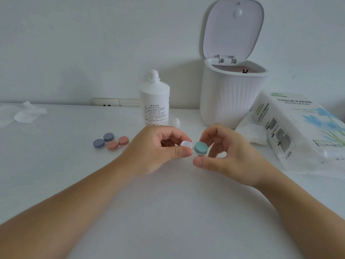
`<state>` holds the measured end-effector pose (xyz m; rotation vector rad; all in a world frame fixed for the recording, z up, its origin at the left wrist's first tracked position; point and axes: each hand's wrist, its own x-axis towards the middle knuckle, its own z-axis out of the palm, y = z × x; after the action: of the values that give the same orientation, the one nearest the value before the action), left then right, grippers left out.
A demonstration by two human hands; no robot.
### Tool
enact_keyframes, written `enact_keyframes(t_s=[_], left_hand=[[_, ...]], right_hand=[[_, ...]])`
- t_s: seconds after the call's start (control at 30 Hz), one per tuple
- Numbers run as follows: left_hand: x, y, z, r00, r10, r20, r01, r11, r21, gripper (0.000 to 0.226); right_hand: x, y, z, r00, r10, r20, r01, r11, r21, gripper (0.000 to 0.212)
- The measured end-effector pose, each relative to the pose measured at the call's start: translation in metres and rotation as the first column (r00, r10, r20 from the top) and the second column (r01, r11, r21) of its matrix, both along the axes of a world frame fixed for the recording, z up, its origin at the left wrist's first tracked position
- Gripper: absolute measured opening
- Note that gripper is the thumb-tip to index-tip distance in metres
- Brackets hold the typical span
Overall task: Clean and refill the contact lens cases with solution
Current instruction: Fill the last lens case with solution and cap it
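My left hand (158, 146) pinches the white contact lens case (186, 144) by its open well, just above the table. My right hand (224, 152) grips the teal cap (200, 147) on the case's other well, thumb below and fingers behind it. Two more lens cases lie on the table to the left, one with purple caps (103, 140) and one with pink caps (118, 143). The white solution bottle (154, 101) stands uncapped behind my hands, and its small white cap (176, 122) lies beside its base.
A white ribbed bin (229, 98) with its lid raised stands at the back right. A tissue paper pack (298, 128) lies at the right with a loose tissue (255, 135) before it. Crumpled tissues (24, 114) lie at the far left. A wall socket (115, 102) sits behind the table.
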<state>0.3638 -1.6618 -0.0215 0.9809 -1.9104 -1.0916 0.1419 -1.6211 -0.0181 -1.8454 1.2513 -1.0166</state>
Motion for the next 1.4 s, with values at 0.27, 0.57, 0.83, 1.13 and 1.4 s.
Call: enact_keyframes(t_s=[0.27,0.57,0.83,1.13,1.4], left_hand=[[-0.0004,-0.0017,-0.0029,1.000,-0.014,-0.005,0.014,1.000,-0.014,0.029],[-0.0001,-0.0014,-0.0009,1.000,-0.008,-0.029,0.008,1.000,0.004,0.026],[0.0000,-0.0024,-0.0011,0.999,-0.022,-0.047,0.022,1.000,0.009,0.019],[-0.0016,0.0004,-0.0027,0.997,0.016,-0.069,-0.018,0.999,-0.027,0.022],[0.0051,0.0004,0.0024,0.976,0.093,0.197,-0.044,0.969,-0.242,0.037]], right_hand=[[0.0018,-0.0007,-0.0016,0.999,-0.014,0.044,0.015,1.000,-0.018,0.027],[-0.0018,-0.0018,-0.0024,0.996,0.028,0.089,-0.028,1.000,-0.002,0.026],[-0.0042,-0.0014,-0.0041,0.994,0.056,0.095,-0.059,0.998,0.022,0.029],[0.0003,-0.0005,-0.0067,0.995,0.008,0.095,-0.010,1.000,0.020,0.014],[-0.0056,-0.0044,-0.0049,0.996,-0.003,0.089,-0.002,0.999,0.054,0.025]])
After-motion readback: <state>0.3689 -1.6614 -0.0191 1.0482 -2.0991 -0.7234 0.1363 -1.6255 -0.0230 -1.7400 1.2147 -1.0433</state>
